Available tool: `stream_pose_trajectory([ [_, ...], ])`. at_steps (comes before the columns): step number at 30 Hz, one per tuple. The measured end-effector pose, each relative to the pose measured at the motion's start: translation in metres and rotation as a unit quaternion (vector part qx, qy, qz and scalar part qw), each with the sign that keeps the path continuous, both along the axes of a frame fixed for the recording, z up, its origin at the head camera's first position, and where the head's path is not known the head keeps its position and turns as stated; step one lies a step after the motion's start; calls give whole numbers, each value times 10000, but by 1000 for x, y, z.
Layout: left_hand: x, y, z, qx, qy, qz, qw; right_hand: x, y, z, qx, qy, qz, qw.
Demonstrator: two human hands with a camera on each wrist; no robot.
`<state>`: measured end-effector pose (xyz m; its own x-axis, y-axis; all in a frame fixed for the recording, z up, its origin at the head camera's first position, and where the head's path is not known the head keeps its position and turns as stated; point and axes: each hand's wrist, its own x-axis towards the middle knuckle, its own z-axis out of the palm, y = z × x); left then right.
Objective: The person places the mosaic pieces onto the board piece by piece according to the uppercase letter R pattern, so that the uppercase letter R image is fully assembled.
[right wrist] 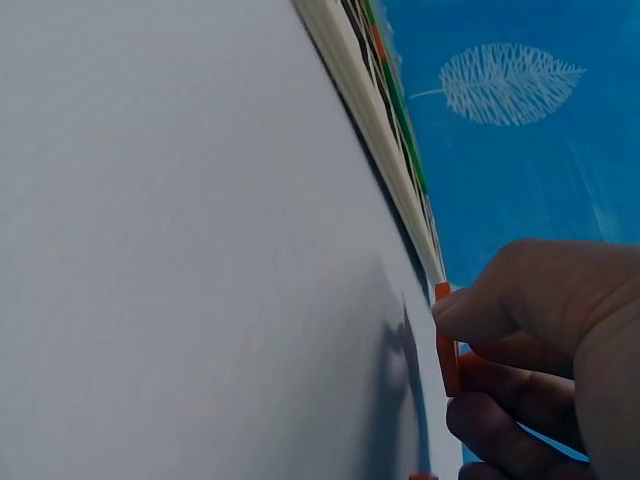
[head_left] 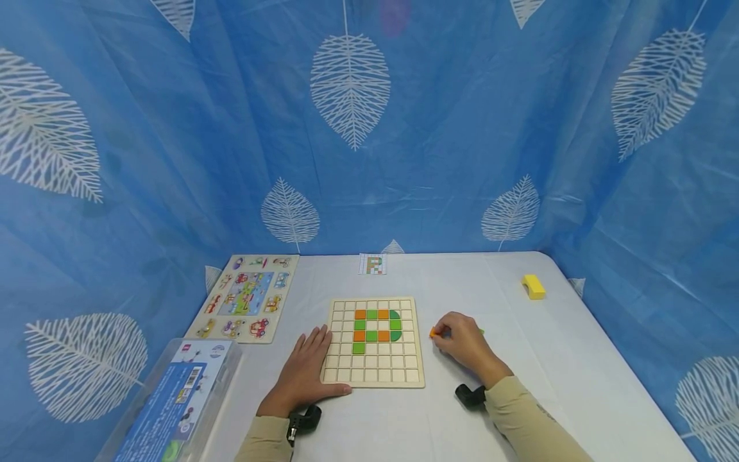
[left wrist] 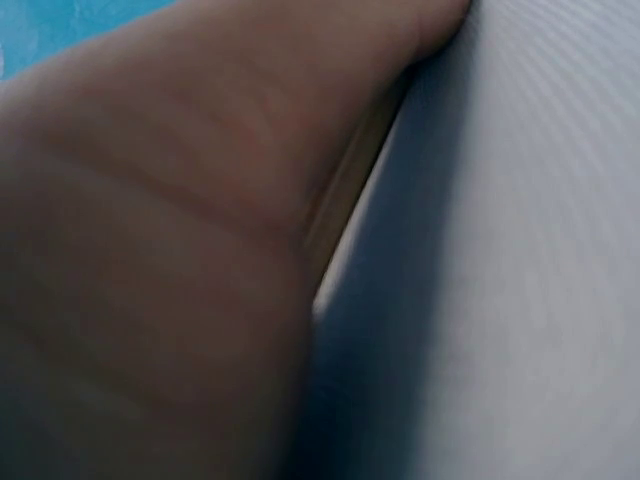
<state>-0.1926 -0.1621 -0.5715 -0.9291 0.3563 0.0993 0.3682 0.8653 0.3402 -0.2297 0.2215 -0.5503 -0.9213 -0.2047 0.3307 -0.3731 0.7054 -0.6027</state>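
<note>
A wooden grid board (head_left: pixel 372 378) lies on the white table, with orange and green tiles (head_left: pixel 372 314) set in a P-like shape. Some of the green ones have a rounded edge. My left hand (head_left: pixel 308 369) rests against the board's left side, fingers straight along that edge and thumb by the lower corner. To the right of the board, my right hand (head_left: pixel 464 340) pinches an orange tile (right wrist: pixel 447 350) between thumb and fingers, just over the table. A bit of green (head_left: pixel 482 331) shows behind this hand, mostly hidden. The left wrist view is blurred.
A small pattern card (head_left: pixel 373 264) lies beyond the board. At the left are a picture puzzle board (head_left: pixel 280 269) and a clear plastic case (head_left: pixel 228 366) with a blue label. A yellow arched block (head_left: pixel 534 287) stands far right. Blue leaf-print curtain surrounds the table.
</note>
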Motion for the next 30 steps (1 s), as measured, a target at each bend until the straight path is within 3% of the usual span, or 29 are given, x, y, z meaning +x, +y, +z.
stream_pose_trajectory([
  [12, -1, 1, 1, -79, -24, 24, 10000, 1, -33, 8, -138, -345, 268, 9989],
  [21, 1, 1, 2, -76, -10, 23, 10000, 3, -64, 9, -202, 74, 967, 9951],
  [30, 0, 1, 2, -75, -50, -14, 10000, 6, -92, 8, -95, 203, 1584, 9871],
])
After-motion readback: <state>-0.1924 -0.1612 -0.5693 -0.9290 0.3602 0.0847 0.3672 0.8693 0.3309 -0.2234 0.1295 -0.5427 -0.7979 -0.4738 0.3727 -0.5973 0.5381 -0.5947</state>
